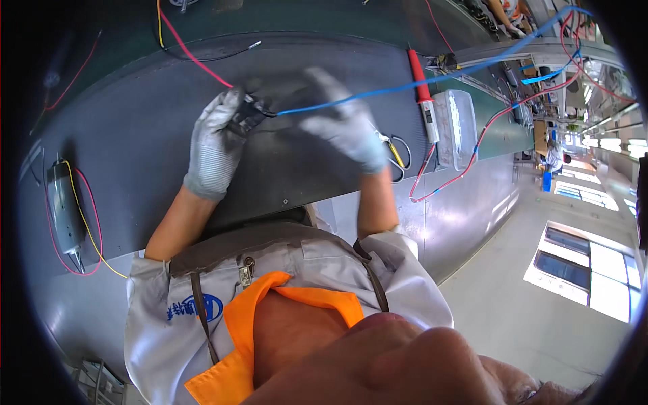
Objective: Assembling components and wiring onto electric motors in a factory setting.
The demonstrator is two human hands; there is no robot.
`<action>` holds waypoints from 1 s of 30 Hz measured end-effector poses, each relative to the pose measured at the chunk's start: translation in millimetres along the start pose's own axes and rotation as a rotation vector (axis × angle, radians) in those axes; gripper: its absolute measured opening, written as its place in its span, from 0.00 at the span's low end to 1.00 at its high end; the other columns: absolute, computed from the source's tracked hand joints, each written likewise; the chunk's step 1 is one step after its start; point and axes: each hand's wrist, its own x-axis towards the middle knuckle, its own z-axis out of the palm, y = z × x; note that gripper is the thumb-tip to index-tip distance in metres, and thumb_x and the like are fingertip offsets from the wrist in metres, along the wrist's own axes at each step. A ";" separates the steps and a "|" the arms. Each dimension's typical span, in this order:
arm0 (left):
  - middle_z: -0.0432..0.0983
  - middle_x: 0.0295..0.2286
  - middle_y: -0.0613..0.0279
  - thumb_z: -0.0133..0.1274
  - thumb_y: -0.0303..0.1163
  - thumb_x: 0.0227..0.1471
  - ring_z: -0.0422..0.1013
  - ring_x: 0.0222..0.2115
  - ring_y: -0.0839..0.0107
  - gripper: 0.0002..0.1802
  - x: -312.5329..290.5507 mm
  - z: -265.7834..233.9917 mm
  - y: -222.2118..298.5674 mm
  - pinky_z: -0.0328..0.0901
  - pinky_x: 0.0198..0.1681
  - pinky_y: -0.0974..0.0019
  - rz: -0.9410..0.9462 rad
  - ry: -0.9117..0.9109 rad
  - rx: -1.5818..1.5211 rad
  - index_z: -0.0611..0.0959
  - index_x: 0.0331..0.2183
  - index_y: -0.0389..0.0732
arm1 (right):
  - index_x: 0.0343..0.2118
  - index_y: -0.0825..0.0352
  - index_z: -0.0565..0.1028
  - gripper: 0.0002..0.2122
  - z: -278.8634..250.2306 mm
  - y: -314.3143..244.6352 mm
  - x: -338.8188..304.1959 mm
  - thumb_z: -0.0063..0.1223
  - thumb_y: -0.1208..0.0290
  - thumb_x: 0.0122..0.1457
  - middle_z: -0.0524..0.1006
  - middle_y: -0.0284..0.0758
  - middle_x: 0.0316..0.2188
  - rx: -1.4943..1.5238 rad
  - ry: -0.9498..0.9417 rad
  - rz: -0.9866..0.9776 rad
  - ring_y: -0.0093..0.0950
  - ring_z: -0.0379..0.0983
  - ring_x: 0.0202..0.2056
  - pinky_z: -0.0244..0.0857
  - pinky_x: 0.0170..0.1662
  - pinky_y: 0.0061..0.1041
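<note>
My left hand [217,138], in a white knit glove, is closed round a small black part [250,116] above the dark bench mat. A blue cable [378,92] runs from this part off to the upper right, and a pink-red wire [192,55] leads up and away from it. My right hand [347,128], gloved too and smeared by motion, is just right of the part. Its fingers are spread, with nothing visible in them, close to the blue cable. Scissors [399,152] with dark handle loops lie beside my right wrist, partly hidden by it.
A red-and-white handheld tester [428,111] with a red lead lies at the right, next to a clear plastic box [457,128]. At the left rests a grey cylindrical device [66,209] with yellow and pink wires. A person's hand [514,31] shows at the upper right.
</note>
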 end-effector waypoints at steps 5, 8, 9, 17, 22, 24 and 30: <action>0.77 0.46 0.54 0.50 0.37 0.64 0.75 0.42 0.64 0.15 8.5 -16.0 8.2 0.68 0.55 0.54 0.043 0.045 -0.087 0.79 0.46 0.37 | 0.56 0.68 0.70 0.26 -121.4 114.6 -85.4 0.59 0.61 0.57 0.81 0.45 0.32 -1.164 0.212 0.809 0.45 0.79 0.31 0.71 0.36 0.44; 0.79 0.41 0.57 0.50 0.35 0.64 0.76 0.40 0.65 0.14 1.2 -8.3 9.9 0.68 0.56 0.54 0.024 -0.003 -0.115 0.80 0.45 0.36 | 0.53 0.66 0.75 0.20 -147.2 157.5 -118.8 0.56 0.62 0.60 0.80 0.49 0.30 -0.963 0.246 0.713 0.49 0.77 0.32 0.71 0.36 0.45; 0.79 0.38 0.58 0.50 0.34 0.64 0.76 0.40 0.65 0.14 3.2 -10.4 11.7 0.68 0.56 0.54 0.010 -0.011 -0.138 0.80 0.45 0.36 | 0.55 0.67 0.75 0.22 -140.6 158.2 -114.4 0.59 0.64 0.58 0.82 0.48 0.33 -0.890 0.297 0.683 0.42 0.80 0.35 0.72 0.40 0.38; 0.78 0.47 0.53 0.50 0.34 0.64 0.76 0.44 0.62 0.12 -3.8 -20.0 10.2 0.69 0.52 0.58 0.056 -0.013 -0.129 0.80 0.44 0.38 | 0.55 0.73 0.75 0.22 -38.5 44.3 63.3 0.63 0.78 0.55 0.80 0.35 0.45 0.372 0.145 0.475 0.21 0.75 0.42 0.69 0.45 0.18; 0.77 0.47 0.54 0.50 0.35 0.64 0.76 0.44 0.62 0.12 -4.5 -21.1 13.4 0.68 0.53 0.57 0.074 -0.040 -0.166 0.79 0.45 0.39 | 0.53 0.73 0.77 0.22 13.5 32.3 148.8 0.64 0.71 0.55 0.80 0.37 0.45 0.466 -0.042 0.332 0.23 0.76 0.43 0.70 0.47 0.22; 0.77 0.47 0.54 0.50 0.35 0.64 0.76 0.44 0.62 0.12 -4.3 -13.3 17.6 0.68 0.53 0.57 0.072 -0.055 -0.170 0.79 0.44 0.39 | 0.52 0.75 0.76 0.20 23.2 51.6 166.4 0.62 0.75 0.56 0.81 0.38 0.43 0.270 -0.183 0.268 0.22 0.76 0.41 0.71 0.46 0.21; 0.76 0.40 0.59 0.50 0.36 0.64 0.74 0.43 0.65 0.13 -10.0 -1.4 24.8 0.66 0.55 0.54 0.001 -0.014 -0.126 0.78 0.43 0.37 | 0.38 0.67 0.82 0.19 43.0 22.7 165.9 0.62 0.53 0.57 0.82 0.46 0.31 -0.119 -0.041 0.254 0.42 0.80 0.33 0.72 0.39 0.34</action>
